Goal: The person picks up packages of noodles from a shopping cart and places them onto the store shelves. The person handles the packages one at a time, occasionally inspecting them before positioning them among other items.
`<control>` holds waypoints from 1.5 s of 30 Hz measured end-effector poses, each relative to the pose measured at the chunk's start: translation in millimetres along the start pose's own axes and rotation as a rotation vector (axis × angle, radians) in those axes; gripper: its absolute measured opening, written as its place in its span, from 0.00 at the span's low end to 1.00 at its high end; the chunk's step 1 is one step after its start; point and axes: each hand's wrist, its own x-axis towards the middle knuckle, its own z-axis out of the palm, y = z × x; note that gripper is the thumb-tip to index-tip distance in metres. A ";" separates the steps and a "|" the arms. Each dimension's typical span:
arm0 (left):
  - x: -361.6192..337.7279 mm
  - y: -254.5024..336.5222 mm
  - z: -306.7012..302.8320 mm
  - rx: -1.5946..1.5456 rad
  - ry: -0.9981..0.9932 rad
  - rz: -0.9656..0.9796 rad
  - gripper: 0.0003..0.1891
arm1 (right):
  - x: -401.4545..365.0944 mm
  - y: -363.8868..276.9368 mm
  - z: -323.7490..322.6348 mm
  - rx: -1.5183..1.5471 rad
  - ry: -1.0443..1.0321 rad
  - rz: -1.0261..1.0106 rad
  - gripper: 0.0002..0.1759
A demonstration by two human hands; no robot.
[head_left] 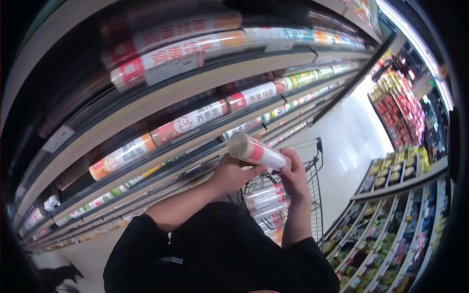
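Observation:
A cylindrical pack of dried noodles, with a white and red wrapper, is held tilted between my two hands over the cart. My left hand is closed around its lower left side. At its right end, the fingers of my right hand grip the pack. Below my hands, several similar clear-wrapped packs lie in the wire shopping cart. My forearms and black clothing hide part of the cart.
Long shelves on the left carry rows of wrapped noodle packs. Shiny floor stretches along the right of the cart. Further right stand a display of packaged goods and a lower rack of small packets.

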 end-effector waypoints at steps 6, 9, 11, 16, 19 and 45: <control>-25.6 86.5 -56.6 0.007 0.207 0.254 0.52 | 61.6 -68.1 64.9 -0.088 -0.092 -0.369 0.41; -39.7 127.1 -63.7 0.090 0.497 0.485 0.54 | 81.7 -109.2 119.0 -0.004 -0.163 -0.453 0.41; -35.2 142.4 -74.8 0.076 0.618 0.615 0.50 | 98.3 -129.3 148.8 0.039 -0.133 -0.458 0.36; -17.1 189.4 -106.6 0.915 1.123 0.750 0.41 | 134.9 -156.1 233.7 0.000 -0.075 -0.684 0.28; -13.9 208.3 -120.3 1.054 1.146 0.635 0.37 | 157.8 -161.7 257.6 -0.142 -0.049 -0.804 0.27; 20.0 249.7 -181.0 1.293 1.181 0.316 0.35 | 188.9 -216.9 278.7 -0.814 -0.016 -0.485 0.26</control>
